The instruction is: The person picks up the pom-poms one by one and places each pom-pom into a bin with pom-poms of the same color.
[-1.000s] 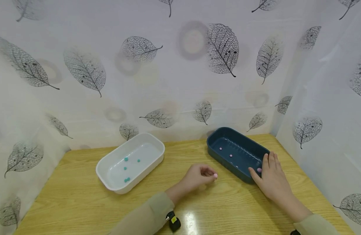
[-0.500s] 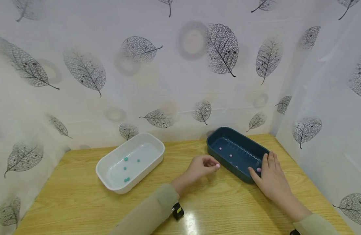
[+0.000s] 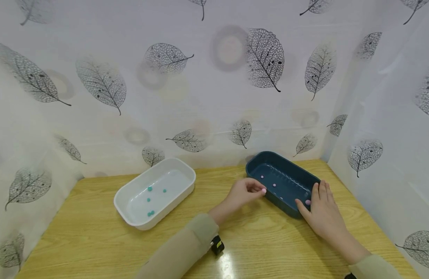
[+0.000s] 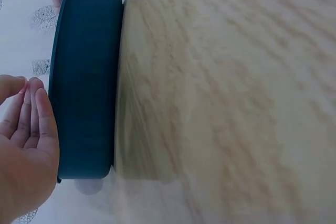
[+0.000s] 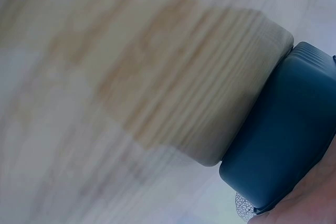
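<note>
In the head view my left hand (image 3: 240,194) pinches a small pink ball (image 3: 264,191) between thumb and fingertips, at the near left rim of a dark blue tray (image 3: 291,179). Several other pink balls (image 3: 274,185) lie spread inside that tray. At its near right end rests my right hand (image 3: 324,213), fingers extended along the rim and thumb on the near edge. The left wrist view shows the left hand (image 4: 29,145) beside the tray's outer wall (image 4: 86,87). Only a blurred edge of the right hand (image 5: 310,200) appears in the right wrist view.
On the left of the wooden table (image 3: 106,255) stands a white tray (image 3: 170,180) with several teal balls (image 3: 149,188) in it. Leaf-patterned sheeting (image 3: 207,97) closes off the back and both sides.
My left hand has moved away from me and to the right with the pink ball, from over the table to the blue tray's rim. The right hand has stayed put.
</note>
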Demonstrator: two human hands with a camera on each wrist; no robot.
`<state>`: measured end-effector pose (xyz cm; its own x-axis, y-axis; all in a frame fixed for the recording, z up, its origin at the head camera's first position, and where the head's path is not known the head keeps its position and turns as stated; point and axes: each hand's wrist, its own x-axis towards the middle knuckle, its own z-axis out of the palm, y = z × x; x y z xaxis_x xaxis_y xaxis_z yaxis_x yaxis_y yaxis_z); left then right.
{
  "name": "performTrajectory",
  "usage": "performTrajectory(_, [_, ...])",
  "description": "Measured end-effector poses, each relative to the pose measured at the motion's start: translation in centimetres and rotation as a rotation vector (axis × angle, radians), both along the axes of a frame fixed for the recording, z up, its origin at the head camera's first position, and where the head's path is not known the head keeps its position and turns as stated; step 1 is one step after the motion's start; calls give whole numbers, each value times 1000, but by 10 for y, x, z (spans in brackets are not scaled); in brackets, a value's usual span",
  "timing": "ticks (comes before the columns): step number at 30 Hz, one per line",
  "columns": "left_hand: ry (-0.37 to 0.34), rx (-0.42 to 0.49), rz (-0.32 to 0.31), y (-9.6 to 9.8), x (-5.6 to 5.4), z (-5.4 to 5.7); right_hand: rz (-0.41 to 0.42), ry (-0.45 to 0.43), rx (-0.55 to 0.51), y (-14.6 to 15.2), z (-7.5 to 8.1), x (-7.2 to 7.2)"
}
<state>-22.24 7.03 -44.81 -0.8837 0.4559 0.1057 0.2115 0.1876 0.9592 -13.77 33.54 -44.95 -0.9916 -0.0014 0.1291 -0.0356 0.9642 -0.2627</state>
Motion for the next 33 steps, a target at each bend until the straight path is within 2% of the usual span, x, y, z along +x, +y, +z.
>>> performTrajectory(3, [15, -5, 11, 4, -3, 4, 1, 6, 1, 0, -1, 0])
performTrajectory(10, [2, -35, 39, 9, -12, 12, -3, 8, -2, 0, 0, 0])
performTrajectory(14, [42, -51, 46, 11, -19, 15, -5, 6, -8, 0, 0, 0])
performTrajectory(18, [68, -38, 51, 13, -26, 19, -6, 9, -7, 0, 0, 0])
performTrajectory(23, [61, -26, 73, 14, -35, 24, -8, 0, -2, 0, 0, 0])
performTrajectory(33, [88, -71, 118, 21, -48, 26, -8, 4, -2, 1, -2, 0])
